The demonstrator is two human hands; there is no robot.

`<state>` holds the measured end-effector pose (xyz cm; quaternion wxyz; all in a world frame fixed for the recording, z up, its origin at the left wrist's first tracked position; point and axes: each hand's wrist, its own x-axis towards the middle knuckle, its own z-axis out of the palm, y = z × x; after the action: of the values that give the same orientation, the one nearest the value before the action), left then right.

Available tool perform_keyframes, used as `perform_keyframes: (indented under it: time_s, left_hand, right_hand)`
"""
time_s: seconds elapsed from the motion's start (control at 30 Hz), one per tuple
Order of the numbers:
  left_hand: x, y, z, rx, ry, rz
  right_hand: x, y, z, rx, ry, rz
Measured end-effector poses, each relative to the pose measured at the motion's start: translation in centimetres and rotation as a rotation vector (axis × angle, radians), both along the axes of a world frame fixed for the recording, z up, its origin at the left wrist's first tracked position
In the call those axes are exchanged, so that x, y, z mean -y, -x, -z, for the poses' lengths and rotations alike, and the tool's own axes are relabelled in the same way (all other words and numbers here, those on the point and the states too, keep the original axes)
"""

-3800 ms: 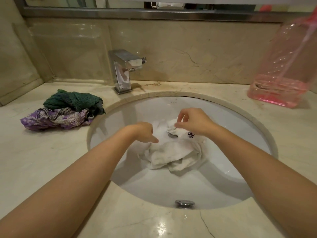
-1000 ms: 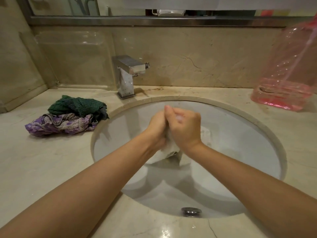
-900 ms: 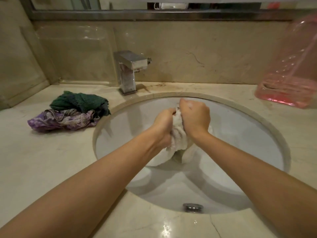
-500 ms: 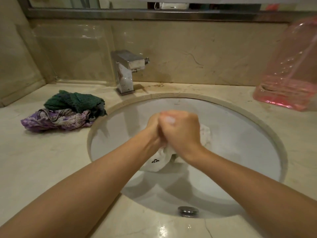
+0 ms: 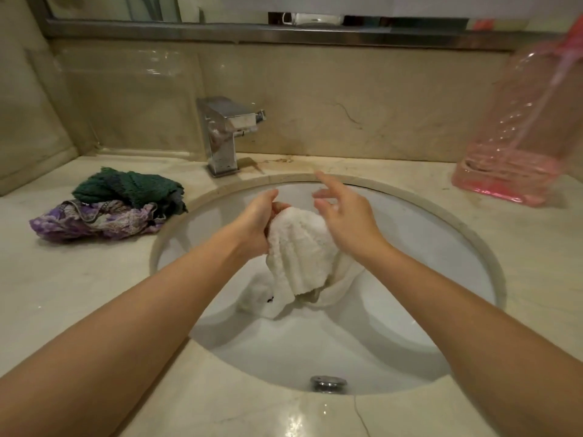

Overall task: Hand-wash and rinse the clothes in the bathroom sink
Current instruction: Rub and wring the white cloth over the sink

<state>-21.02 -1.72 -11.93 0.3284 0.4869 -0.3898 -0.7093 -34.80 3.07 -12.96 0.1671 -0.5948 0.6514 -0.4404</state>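
A wet white garment hangs bunched over the middle of the white oval sink, its lower end trailing onto the basin floor. My left hand grips its upper left part, fingers curled round the cloth. My right hand is just right of the bunch with fingers spread and straight; its palm side lies against the cloth. A dark green garment and a purple patterned garment lie heaped on the counter left of the sink.
A square chrome faucet stands behind the sink, no water running. A large pink transparent bottle stands at the back right. The drain overflow cap sits at the sink's near wall. Beige marble counter surrounds the basin.
Both hands were clenched together rubbing the white garment half a second ago. Now my right hand has let go and spread its fingers, and the bunched cloth shows in my left hand.
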Motion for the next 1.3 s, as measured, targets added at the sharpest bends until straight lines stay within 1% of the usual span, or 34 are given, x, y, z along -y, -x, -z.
perform_keyframes:
  time_s: [0.03, 0.1, 0.13, 0.2, 0.27, 0.3, 0.37, 0.43, 0.5, 0.53, 0.6, 0.67, 0.73, 0.8, 0.83, 0.9, 0.93, 1.0, 1.03, 1.07, 1.1, 1.17, 1.2, 1.23, 1.3]
  left_hand:
    - [0.3, -0.3, 0.0, -0.037, 0.015, -0.022]
    - [0.7, -0.6, -0.1, -0.082, 0.042, -0.052]
    - [0.8, -0.7, 0.0, -0.088, 0.064, -0.058]
    - [0.8, -0.7, 0.0, -0.044, 0.121, -0.021]
    - [0.5, -0.3, 0.3, 0.088, 0.267, 0.099]
    - [0.1, -0.1, 0.3, 0.183, 0.342, 0.171]
    - [-0.4, 0.3, 0.5, 0.321, 0.417, 0.292]
    - [-0.7, 0.6, 0.6, 0.318, 0.392, 0.411]
    - [-0.9, 0.6, 0.7, 0.333, 0.415, 0.473]
    - [-0.8, 0.6, 0.8, 0.357, 0.447, 0.453]
    - [-0.9, 0.6, 0.6, 0.365, 0.517, 0.328]
    - [-0.7, 0.7, 0.5, 0.307, 0.571, 0.169]
    - [-0.7, 0.8, 0.1, 0.229, 0.597, 0.020]
    - [-0.7, 1.0, 0.0, 0.130, 0.556, -0.088]
    - [-0.9, 1.0, 0.0, 0.075, 0.504, -0.103]
    - [-1.4, 1.3, 0.5, -0.080, 0.319, -0.079]
    - [-1.7, 1.7, 0.8, -0.153, 0.200, -0.059]
    - [-2.5, 2.6, 1.3, -0.179, 0.038, -0.026]
    - [-2.9, 3.0, 1.3, -0.167, 0.008, -0.020]
    - [-3.2, 3.3, 1.1, -0.152, 0.009, -0.027]
    - [-3.4, 3.4, 1.0, -0.157, 0.026, -0.057]
    - [-3.6, 3.0, 0.6, -0.186, 0.095, -0.126]
    - [-3.6, 2.7, 0.6, -0.210, 0.116, -0.151]
    - [-3.8, 2.4, 0.4, -0.235, 0.109, -0.157]
    - [-4.3, 2.3, -0.2, -0.174, 0.063, -0.103]
  right_hand:
    - [-0.2, -0.5, 0.2, 0.004, -0.001, -0.090]
    - [-0.6, -1.5, 0.4, 0.082, -0.050, -0.211]
    - [-0.7, -1.8, 0.5, 0.116, -0.091, -0.238]
    - [-0.7, -1.7, 0.6, 0.075, -0.130, -0.233]
    - [-0.4, -1.2, 0.5, 0.029, -0.023, -0.147]
    - [-0.2, -0.9, 0.3, 0.056, 0.041, -0.090]
    - [0.0, -0.4, -0.1, 0.211, 0.145, 0.045]
    - [0.2, 0.1, -0.4, 0.361, 0.228, 0.168]
    - [0.2, 0.6, -0.4, 0.404, 0.256, 0.267]
    - [0.2, 0.8, -0.4, 0.419, 0.253, 0.300]
    - [0.3, 1.2, -0.1, 0.445, 0.222, 0.348]
    - [0.2, 1.4, -0.3, 0.432, 0.214, 0.366]
    - [-0.1, 1.0, -0.5, 0.383, 0.277, 0.323]
    - [-0.6, -0.5, -0.5, 0.264, 0.360, 0.227]
    - [-0.9, -1.8, -0.3, 0.179, 0.394, 0.162]
    - [-1.1, -4.0, 0.5, 0.050, 0.423, 0.091]
    - [-0.7, -4.2, 0.6, 0.028, 0.398, 0.127]
    - [0.2, -3.3, 0.2, 0.063, 0.251, 0.293]
    - [0.3, -2.7, -0.2, 0.114, 0.179, 0.378]
    - [0.0, -2.6, -0.4, 0.163, 0.168, 0.409]
    - [-0.5, -3.0, -0.4, 0.184, 0.224, 0.370]
    - [-1.8, -5.5, -0.3, 0.096, 0.428, 0.218]
    - [-2.0, -6.2, -0.1, 0.060, 0.460, 0.172]
    - [-1.6, -6.2, -0.3, 0.059, 0.432, 0.178]
    - [0.2, -4.5, -0.6, 0.117, 0.284, 0.290]
